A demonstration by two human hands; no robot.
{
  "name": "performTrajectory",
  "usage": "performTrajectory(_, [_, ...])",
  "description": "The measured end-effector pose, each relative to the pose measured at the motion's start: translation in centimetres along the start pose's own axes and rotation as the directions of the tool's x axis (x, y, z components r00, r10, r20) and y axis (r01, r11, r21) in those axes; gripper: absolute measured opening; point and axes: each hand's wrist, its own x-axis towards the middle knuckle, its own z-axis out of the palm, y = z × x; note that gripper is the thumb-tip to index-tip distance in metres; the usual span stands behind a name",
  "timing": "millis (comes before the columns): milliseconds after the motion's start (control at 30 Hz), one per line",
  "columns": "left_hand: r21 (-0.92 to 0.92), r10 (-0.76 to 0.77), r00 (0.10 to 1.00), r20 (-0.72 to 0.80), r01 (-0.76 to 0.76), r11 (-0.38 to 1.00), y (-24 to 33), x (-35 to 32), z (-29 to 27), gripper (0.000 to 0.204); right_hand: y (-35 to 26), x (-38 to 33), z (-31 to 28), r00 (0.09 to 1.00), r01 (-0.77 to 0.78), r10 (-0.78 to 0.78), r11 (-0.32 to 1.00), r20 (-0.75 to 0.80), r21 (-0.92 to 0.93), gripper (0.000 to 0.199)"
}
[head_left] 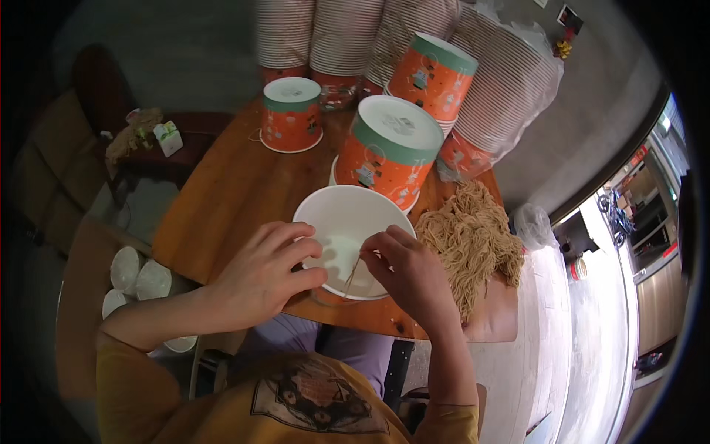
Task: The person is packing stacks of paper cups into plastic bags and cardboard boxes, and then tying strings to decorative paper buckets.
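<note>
A white-lined paper bucket (342, 244) rests at the table's near edge with its mouth tilted toward me. My left hand (270, 270) grips its left rim, fingers bent over into the opening. At the right side of the mouth, my right hand (403, 259) is closed in a pinch on a thin tan string (353, 274), which hangs down along the inside near the front rim. Just right of that hand lies a tangled heap of tan strings (473, 240). Behind the bucket stand upside-down orange and green paper buckets (388, 148), nested together.
A single upturned bucket (292, 118) stands at the back left of the wooden table (222, 200). Tall stacks of buckets (503, 81), some in clear plastic, line the back. White round items (151, 281) sit low at left. A red chair (177, 129) holds a small box (168, 138).
</note>
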Motion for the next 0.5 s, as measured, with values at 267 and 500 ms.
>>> performTrajectory(267, [-0.187,-0.15,0.986,0.073,0.161,0.969,-1.1,0.1,0.6,0.012,-0.5,1.3,1.7,0.998,0.0,-0.001,1.0,0.06,0.022,0.009])
performTrajectory(500, [-0.15,-0.292,0.94,0.176,0.319,0.936,-0.5,2.6,1.6,0.02,-0.9,1.5,1.8,0.999,-0.02,0.019,1.0,0.05,0.022,0.01])
